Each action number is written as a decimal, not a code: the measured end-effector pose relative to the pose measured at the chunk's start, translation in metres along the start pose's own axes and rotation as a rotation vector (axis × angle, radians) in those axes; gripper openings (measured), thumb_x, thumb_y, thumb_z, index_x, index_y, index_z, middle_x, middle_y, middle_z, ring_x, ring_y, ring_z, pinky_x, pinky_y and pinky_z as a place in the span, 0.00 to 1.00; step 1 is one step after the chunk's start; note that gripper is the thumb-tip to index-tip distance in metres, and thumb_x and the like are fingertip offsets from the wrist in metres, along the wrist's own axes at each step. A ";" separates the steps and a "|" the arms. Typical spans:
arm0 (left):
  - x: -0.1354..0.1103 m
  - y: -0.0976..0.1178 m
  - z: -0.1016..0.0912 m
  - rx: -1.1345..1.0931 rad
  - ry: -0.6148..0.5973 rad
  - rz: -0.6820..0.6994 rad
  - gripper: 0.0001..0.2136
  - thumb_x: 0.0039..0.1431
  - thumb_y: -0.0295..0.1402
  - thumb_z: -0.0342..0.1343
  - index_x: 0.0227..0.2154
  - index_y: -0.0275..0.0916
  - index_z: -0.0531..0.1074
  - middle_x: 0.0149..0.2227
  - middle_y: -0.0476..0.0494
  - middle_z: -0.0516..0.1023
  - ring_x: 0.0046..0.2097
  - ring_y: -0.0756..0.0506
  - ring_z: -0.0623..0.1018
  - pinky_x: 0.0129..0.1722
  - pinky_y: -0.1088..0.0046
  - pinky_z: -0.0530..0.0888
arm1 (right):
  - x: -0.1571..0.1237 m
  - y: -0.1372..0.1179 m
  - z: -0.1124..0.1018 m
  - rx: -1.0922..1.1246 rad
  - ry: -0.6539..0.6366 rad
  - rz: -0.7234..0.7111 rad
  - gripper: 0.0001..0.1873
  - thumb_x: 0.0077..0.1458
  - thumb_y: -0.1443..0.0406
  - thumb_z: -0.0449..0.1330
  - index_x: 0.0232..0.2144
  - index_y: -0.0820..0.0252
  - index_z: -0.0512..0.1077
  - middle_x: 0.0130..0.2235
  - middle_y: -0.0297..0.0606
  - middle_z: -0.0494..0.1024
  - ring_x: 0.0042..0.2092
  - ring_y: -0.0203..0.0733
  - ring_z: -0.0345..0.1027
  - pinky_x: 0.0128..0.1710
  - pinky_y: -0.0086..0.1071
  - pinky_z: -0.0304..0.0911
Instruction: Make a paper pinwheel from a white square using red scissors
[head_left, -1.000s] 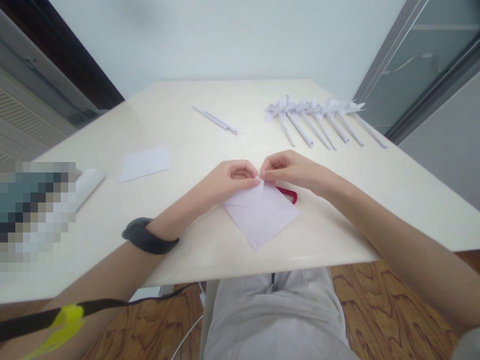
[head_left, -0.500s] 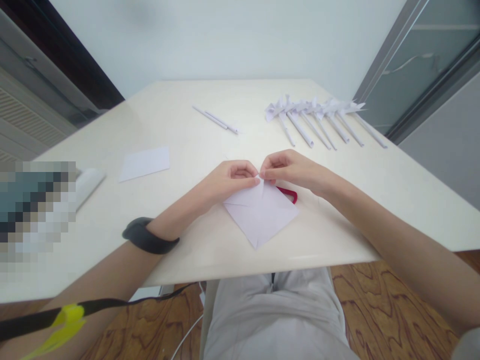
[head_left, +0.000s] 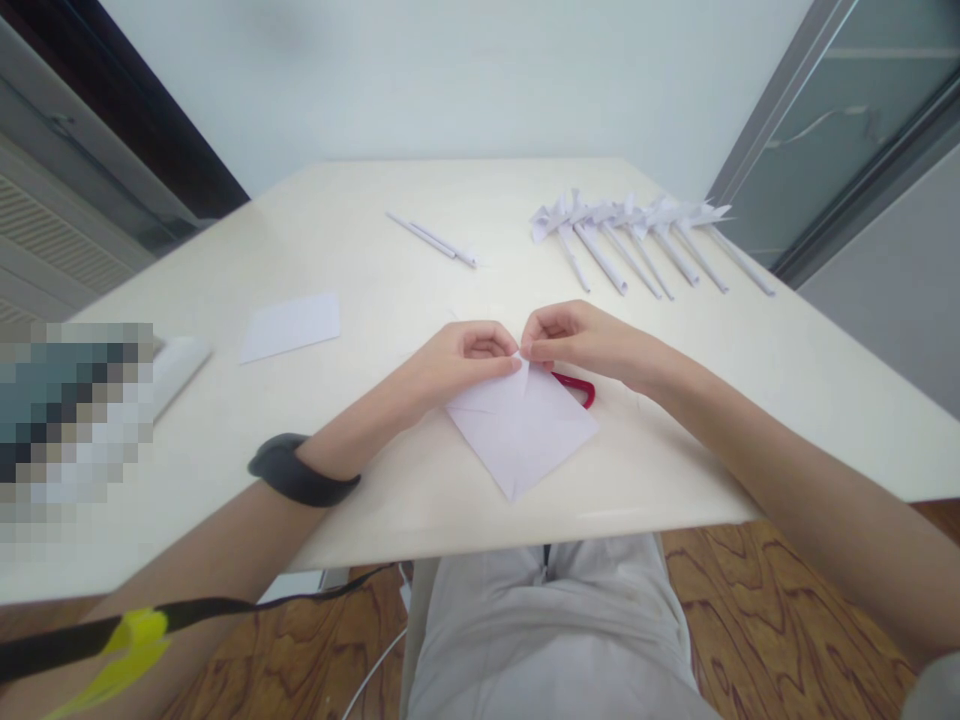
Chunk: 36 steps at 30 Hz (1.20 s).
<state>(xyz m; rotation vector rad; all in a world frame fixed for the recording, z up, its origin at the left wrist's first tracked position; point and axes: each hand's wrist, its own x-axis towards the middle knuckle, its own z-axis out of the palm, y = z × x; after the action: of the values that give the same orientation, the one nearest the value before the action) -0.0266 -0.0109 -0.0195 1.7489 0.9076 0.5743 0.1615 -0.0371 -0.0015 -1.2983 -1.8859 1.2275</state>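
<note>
A square sheet of white paper (head_left: 521, 430) lies turned like a diamond near the table's front edge, with crease or cut lines running in from its corners. My left hand (head_left: 480, 352) pinches its far corner between thumb and fingertips. Right beside it, my right hand (head_left: 562, 333) pinches the same corner from the other side, and the fingertips of both hands almost meet. A red looped handle (head_left: 579, 388), perhaps of scissors, sticks out from under the sheet's right side; the rest of it is hidden.
Several white paper pinwheels (head_left: 637, 240) on rolled sticks lie in a row at the back right. Rolled paper sticks (head_left: 435, 240) rest at the back middle. A stack of white paper (head_left: 291, 328) is on the left. A pixelated object (head_left: 75, 410) stands at the far left of the table (head_left: 300, 220).
Almost nothing differs. Both hands keep their pinch on the paper's far corner, with only a very slight shift.
</note>
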 end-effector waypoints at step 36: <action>-0.002 0.002 -0.001 0.022 -0.097 0.009 0.08 0.55 0.37 0.52 0.27 0.37 0.69 0.30 0.51 0.72 0.32 0.51 0.70 0.30 0.77 0.64 | 0.002 -0.001 0.000 -0.002 -0.026 -0.045 0.08 0.51 0.68 0.52 0.22 0.62 0.65 0.25 0.34 0.69 0.28 0.32 0.63 0.26 0.25 0.55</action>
<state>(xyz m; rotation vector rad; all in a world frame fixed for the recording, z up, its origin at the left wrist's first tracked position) -0.0284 -0.0123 -0.0172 1.7851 0.8414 0.4826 0.1602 -0.0358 -0.0007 -1.2400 -1.9242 1.2262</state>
